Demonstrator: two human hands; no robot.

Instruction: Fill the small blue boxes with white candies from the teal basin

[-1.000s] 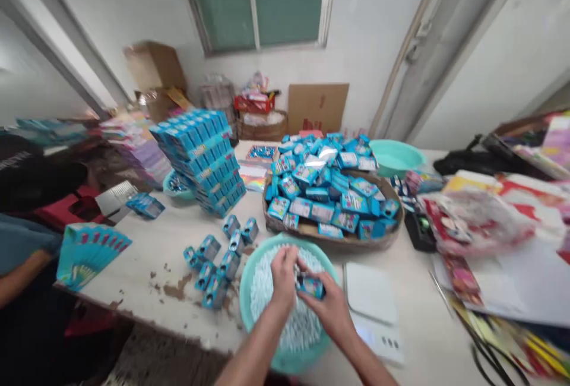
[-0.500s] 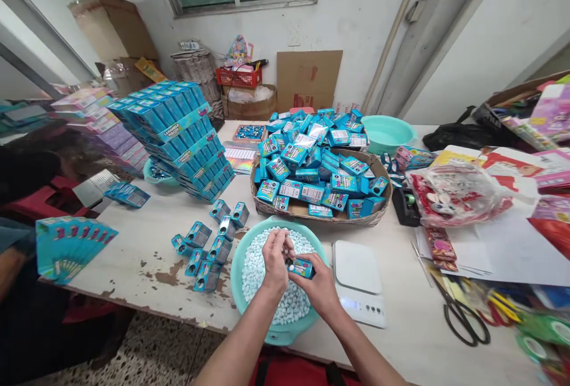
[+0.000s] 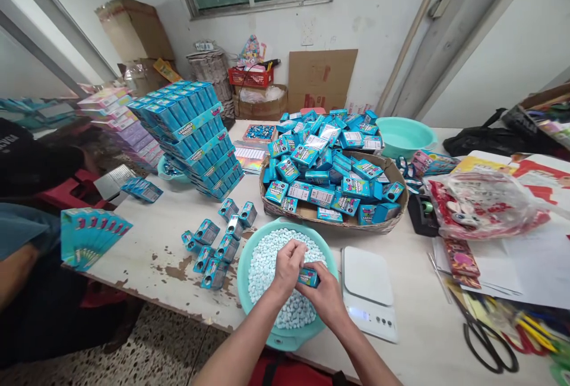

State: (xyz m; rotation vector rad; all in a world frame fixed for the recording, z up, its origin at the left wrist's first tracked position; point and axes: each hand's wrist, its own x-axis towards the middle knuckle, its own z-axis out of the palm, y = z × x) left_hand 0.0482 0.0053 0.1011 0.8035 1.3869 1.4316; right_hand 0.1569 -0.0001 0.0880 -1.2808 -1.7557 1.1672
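Note:
Over a turquoise basin [image 3: 243,279] full of small pale-blue candies [image 3: 266,270], my right hand [image 3: 327,294] grips a small blue candy box [image 3: 308,278] lying on its side. My left hand [image 3: 288,264] is closed at the box's left end, fingers curled together. Whatever sits in those fingers is hidden, and so is the box's opening. Left of the basin stand several similar boxes [image 3: 215,273] with round holes in them. A white digital scale [image 3: 367,276] with a lit display lies right of the basin.
Behind the basin, a cardboard tray [image 3: 294,215] is heaped with blue boxes. Stacked display packs [image 3: 187,130] rise at the left, near fanned blue cartons [image 3: 93,237]. Black scissors [image 3: 490,338] and a tape dispenser [image 3: 424,214] lie at the right. A seated person's arm [image 3: 18,270] shows at far left.
The view has turned slightly left, so the scene sits farther right. My left fingers have come down closer against the box; the white candy seen at its end is now hidden.

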